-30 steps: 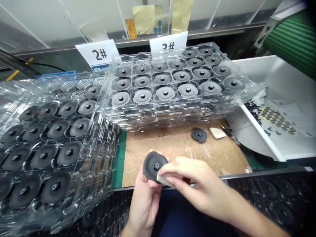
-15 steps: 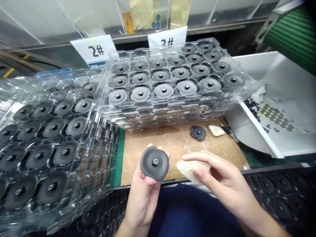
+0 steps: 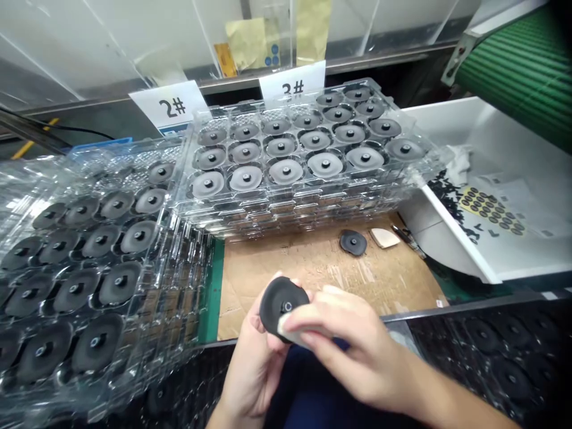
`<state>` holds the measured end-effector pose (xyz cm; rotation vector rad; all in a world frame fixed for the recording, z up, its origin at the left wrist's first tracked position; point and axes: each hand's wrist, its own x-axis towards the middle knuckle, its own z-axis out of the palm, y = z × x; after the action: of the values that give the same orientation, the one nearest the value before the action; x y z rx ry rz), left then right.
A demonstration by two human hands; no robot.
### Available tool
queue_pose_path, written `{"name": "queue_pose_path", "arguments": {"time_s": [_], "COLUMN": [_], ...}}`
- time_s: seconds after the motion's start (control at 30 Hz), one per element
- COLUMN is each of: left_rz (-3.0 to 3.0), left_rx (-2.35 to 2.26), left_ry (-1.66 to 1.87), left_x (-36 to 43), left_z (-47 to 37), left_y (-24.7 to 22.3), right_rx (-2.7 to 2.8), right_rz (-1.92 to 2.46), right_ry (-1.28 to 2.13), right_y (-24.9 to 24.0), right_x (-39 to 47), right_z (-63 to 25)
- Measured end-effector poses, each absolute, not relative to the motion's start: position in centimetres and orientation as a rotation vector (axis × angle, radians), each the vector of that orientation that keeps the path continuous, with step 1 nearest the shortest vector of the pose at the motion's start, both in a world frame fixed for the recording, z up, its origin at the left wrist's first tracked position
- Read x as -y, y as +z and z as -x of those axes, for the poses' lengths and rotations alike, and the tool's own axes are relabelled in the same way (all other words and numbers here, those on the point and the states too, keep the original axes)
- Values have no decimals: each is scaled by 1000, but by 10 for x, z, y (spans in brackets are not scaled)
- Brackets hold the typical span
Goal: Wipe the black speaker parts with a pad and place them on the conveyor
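A round black disc-shaped part (image 3: 277,298) with a small raised hub at its centre is gripped by its edge in my left hand (image 3: 257,363), tilted face up. My right hand (image 3: 348,339) pinches a cream-coloured pad (image 3: 288,326), pressed against the lower right of the disc's face beside the hub. Most of the pad is hidden under my fingers. Another black disc (image 3: 353,242) lies on the cardboard sheet (image 3: 250,262) beyond my hands, and a second cream pad (image 3: 384,238) lies just right of it.
Stacked clear trays (image 3: 286,196) of black discs stand behind the cardboard; another tray stack (image 3: 147,286) rises at the left. A white bin (image 3: 465,232) on the right contains black scraps and a yellow sticker sheet (image 3: 491,210). A pen-like tool (image 3: 409,239) lies beside the bin.
My right hand has moved left with the cream pad and brought it onto the disc. The disc in my left hand has tilted and shifted slightly right. The camera view has shifted slightly.
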<state>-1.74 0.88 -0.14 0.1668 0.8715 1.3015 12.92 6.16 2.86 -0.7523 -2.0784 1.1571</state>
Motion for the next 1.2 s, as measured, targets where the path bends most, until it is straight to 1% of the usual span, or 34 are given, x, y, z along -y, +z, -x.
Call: {"name": "queue_pose_path", "arguments": {"time_s": [0.07,0.17,0.27,0.33,0.43,0.53,0.63,0.7,0.73,0.83,0.87,0.97,1.0,1.1,1.17,1.2], "left_rz": [-141,-121,-126,-128,-118,-124,-135,-125,-114,-82,-83,-102,-98,-69,-75,-85], "left_rx": [-906,-904,-867,-852,-833,-805,-800,-818,-837,-923,-938,-940,-930,-920,-906,-907], "left_ry": [1287,1288,1265,1249,1249,1261,1263,1238,1227,1222,1218,1176,1166,1132,1119,1117], "left_x": [-10,-11,-11,-11,-11,-10,-8,-6,-5,-2,-2,-5,-5,-5,-5,-5], "left_z": [19,19,17,16,14,9,4,4,5,7,7,4,4,8,11,11], "left_y": [1,2,1,0,0,-2,-5,-7,-8,-9,-8,-2,0,2,0,-1], "right_rx": [2028,1875,1864,1878,1858,1801,1816,1945,2029,2204,2206,2122,2114,2214,2271,2284], "right_rz": [968,1387,1488,1491,1466,1388,1113,927,866,810,842,928,894,744,823,917], "right_ry": [1308,1207,1157,1165,1171,1148,1060,998,1030,1211,1177,857,835,1066,1137,1092], "right_y": [8,-40,-81,-92,-74,-30,13,31,37,42,42,40,40,43,46,47], "right_x": [-59,-55,-50,-49,-58,-67,-65,-59,-57,-56,-57,-60,-59,-55,-51,-50], "right_z": [-147,-169,-178,-179,-173,-159,-139,-129,-126,-121,-120,-115,-116,-130,-144,-150]}}
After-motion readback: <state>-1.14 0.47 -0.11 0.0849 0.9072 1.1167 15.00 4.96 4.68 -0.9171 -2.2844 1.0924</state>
